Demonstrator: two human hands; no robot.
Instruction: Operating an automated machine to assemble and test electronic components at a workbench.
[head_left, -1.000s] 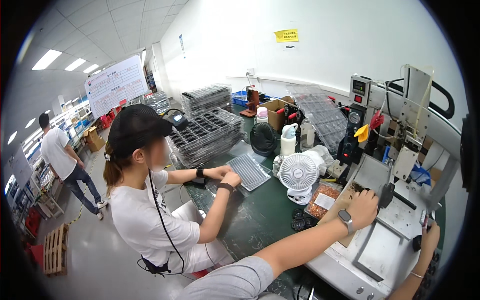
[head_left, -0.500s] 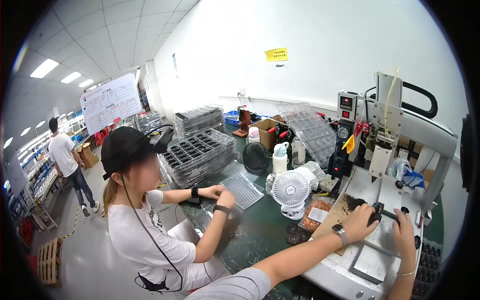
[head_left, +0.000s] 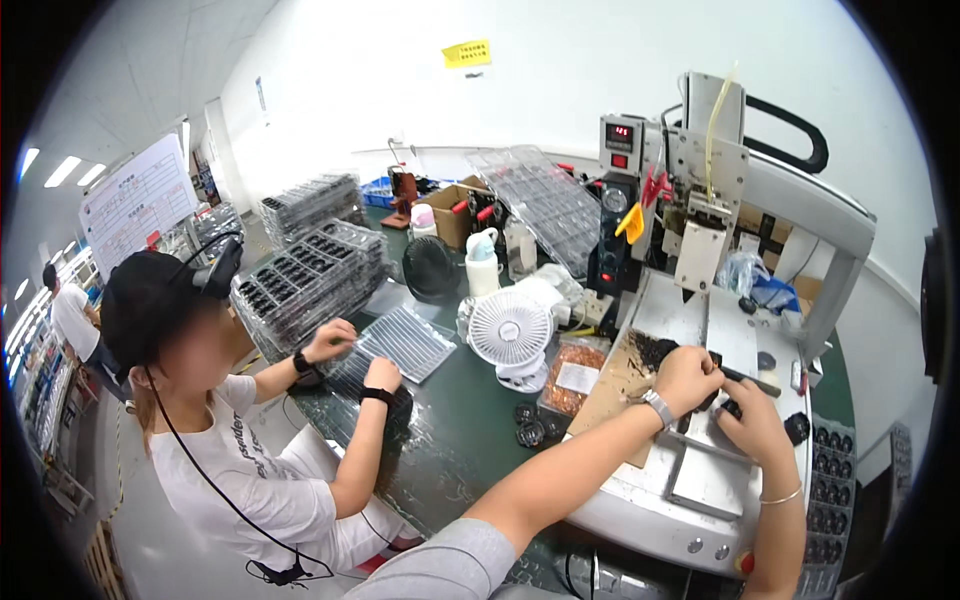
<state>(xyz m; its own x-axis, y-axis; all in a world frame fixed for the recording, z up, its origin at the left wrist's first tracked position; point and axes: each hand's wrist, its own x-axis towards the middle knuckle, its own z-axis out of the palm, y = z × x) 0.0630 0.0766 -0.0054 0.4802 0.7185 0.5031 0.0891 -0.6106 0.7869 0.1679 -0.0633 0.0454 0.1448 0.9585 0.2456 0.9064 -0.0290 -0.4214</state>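
Observation:
My left hand (head_left: pixel 688 380), with a watch on its wrist, is closed over the bed of a bench machine (head_left: pixel 712 260). Its fingertips are pinched around something dark that they mostly cover. Close beside it, my right hand (head_left: pixel 757 425) grips a small black part (head_left: pixel 733 408) between thumb and fingers. A round black part (head_left: pixel 797 428) sits at the bed's right side, just past my right hand. Left of my left hand, dark scraps (head_left: pixel 650 352) are heaped on a brown board (head_left: pixel 612 412).
A bag of orange-brown bits (head_left: pixel 574 375), a white fan (head_left: pixel 510 328) and loose black round parts (head_left: pixel 530 428) stand to the left. A co-worker (head_left: pixel 230 400) sits at the green table (head_left: pixel 450 470), near stacked trays (head_left: pixel 310 285). Another tray (head_left: pixel 832 480) of black parts lies right.
My view has swung right, shifting the scene leftward. My hands have come closer together; the dark bar under my right hand no longer shows there. The co-worker's hands have moved apart.

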